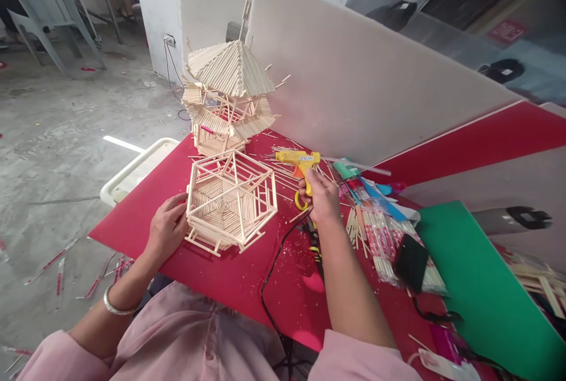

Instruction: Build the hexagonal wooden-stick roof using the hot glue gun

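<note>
My right hand [323, 195] is closed round the handle of a yellow glue gun [297, 158], whose nozzle points left and whose clear glue stick juts out the back. With its fingers on the near left side, my left hand [170, 225] grips a hexagonal frame [223, 204] built of thin wooden sticks. The frame has a stick-lined floor and open rails on top, and it rests on the red table [145, 216]. Behind it stands a tiered stick pagoda [232, 68] with a peaked roof. The glue gun is above and right of the frame, apart from it.
Loose sticks, bagged sticks [382, 239], a black phone [411, 263] and black-yellow pliers [315, 245] lie on the right. A black cord [267, 283] runs across the table. A green panel [481, 286] stands at right, a pale partition [336, 68] behind. A white stool [132, 171] is beside the table.
</note>
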`<state>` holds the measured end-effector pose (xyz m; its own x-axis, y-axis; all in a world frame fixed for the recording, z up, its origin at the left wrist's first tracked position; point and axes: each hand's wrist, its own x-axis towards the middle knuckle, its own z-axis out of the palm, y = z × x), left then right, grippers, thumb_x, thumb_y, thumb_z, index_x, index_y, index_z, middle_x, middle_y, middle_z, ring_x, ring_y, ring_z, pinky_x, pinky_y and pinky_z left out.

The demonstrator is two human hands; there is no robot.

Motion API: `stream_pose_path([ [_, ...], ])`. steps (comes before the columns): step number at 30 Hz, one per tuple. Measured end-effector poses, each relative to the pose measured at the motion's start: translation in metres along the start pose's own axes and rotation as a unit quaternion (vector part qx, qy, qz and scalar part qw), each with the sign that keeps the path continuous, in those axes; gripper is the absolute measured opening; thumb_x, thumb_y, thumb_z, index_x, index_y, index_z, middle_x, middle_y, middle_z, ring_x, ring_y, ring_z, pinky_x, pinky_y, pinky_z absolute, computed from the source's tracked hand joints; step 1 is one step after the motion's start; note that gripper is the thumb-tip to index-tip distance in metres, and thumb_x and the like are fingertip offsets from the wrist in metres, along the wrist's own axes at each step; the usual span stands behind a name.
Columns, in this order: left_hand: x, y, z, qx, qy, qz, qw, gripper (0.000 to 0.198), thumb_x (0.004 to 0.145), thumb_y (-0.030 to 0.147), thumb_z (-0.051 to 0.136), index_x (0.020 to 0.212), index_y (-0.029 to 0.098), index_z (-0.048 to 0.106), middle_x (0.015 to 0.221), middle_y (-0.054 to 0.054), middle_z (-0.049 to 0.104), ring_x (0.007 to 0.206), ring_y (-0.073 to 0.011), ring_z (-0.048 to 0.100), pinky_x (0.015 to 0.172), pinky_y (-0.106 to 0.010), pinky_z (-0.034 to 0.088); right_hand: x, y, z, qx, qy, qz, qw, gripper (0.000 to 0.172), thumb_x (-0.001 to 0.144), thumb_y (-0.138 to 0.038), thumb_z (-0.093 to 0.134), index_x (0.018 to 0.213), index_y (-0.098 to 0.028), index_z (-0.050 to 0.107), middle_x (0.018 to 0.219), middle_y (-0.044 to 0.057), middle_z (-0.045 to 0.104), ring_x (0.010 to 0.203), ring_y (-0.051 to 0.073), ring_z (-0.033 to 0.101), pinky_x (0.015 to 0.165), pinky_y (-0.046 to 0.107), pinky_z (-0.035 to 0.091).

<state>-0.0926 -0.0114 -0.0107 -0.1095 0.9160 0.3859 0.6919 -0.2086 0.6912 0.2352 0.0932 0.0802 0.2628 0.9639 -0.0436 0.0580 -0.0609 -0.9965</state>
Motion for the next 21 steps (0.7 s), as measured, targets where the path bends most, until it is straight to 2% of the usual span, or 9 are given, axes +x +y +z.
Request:
stream_pose_path([
  [2, 0.0, 0.0, 0.0, 0.001, 0.0, 0.003, 1.0, 0.039, 0.096, 0.04, 0.045, 0.081, 0.022, 0.076, 0.114, -0.01, 0.075, 0.103, -0.0265, 0.071, 0.088, -0.037, 0.056, 0.004, -0.013, 0.006, -0.021, -0.025, -0.019, 0.999, 0.051, 0.063, -0.064, 0.085, 0.077, -0.019, 0.065, 0.068, 0.001, 0.064, 0.048, 0.007, 0.051, 0.036, 0.017, 0.029],
  [4, 0.0, 0.0, 0.0, 0.0, 0.002, 0.004, 1.0, 0.039, 0.096, 0.039, 0.045, 0.08, 0.022, 0.076, 0.114, -0.01, 0.075, 0.103, -0.0263, 0.071, 0.088, -0.037, 0.056, 0.01, -0.022, 0.014, -0.033, -0.052, -0.004, 0.998, 0.048, 0.064, -0.06, 0.086, 0.076, -0.018, 0.065, 0.066, 0.0, 0.062, 0.047, 0.006, 0.049, 0.036, 0.017, 0.028],
  [9, -0.002, -0.001, 0.0, -0.001, 0.0, 0.003, 1.0, 0.036, 0.095, 0.034, 0.045, 0.086, 0.022, 0.078, 0.117, -0.01, 0.075, 0.105, -0.0264, 0.071, 0.086, -0.035, 0.056, 0.03, -0.029, 0.029, -0.007, -0.144, 0.135, 0.98, 0.044, 0.065, -0.047, 0.091, 0.079, -0.016, 0.062, 0.063, -0.002, 0.06, 0.044, 0.003, 0.044, 0.034, 0.012, 0.02],
  [13, -0.002, -0.002, 0.001, 0.001, 0.0, -0.003, 1.0, 0.037, 0.094, 0.032, 0.043, 0.089, 0.022, 0.078, 0.119, -0.009, 0.075, 0.107, -0.0265, 0.071, 0.087, -0.035, 0.057, 0.038, -0.021, 0.03, 0.004, -0.181, 0.196, 0.964, 0.038, 0.075, -0.043, 0.084, 0.082, -0.016, 0.058, 0.061, -0.003, 0.055, 0.041, 0.002, 0.037, 0.033, 0.011, 0.016],
  [17, -0.002, -0.002, 0.001, 0.0, -0.003, -0.007, 1.0, 0.038, 0.094, 0.034, 0.043, 0.088, 0.022, 0.078, 0.119, -0.01, 0.075, 0.108, -0.0274, 0.071, 0.088, -0.037, 0.057, 0.039, -0.012, 0.026, 0.01, -0.178, 0.21, 0.961, 0.036, 0.075, -0.041, 0.083, 0.08, -0.016, 0.057, 0.06, -0.004, 0.054, 0.04, 0.003, 0.036, 0.032, 0.011, 0.017],
  [21, -0.002, -0.003, 0.002, 0.003, -0.003, -0.007, 1.0, 0.038, 0.094, 0.033, 0.042, 0.089, 0.022, 0.079, 0.119, -0.01, 0.075, 0.108, -0.0273, 0.071, 0.089, -0.037, 0.057, 0.031, -0.014, 0.019, 0.026, -0.106, 0.14, 0.984, 0.044, 0.068, -0.048, 0.087, 0.077, -0.017, 0.057, 0.062, -0.004, 0.055, 0.043, 0.002, 0.041, 0.033, 0.011, 0.02],
])
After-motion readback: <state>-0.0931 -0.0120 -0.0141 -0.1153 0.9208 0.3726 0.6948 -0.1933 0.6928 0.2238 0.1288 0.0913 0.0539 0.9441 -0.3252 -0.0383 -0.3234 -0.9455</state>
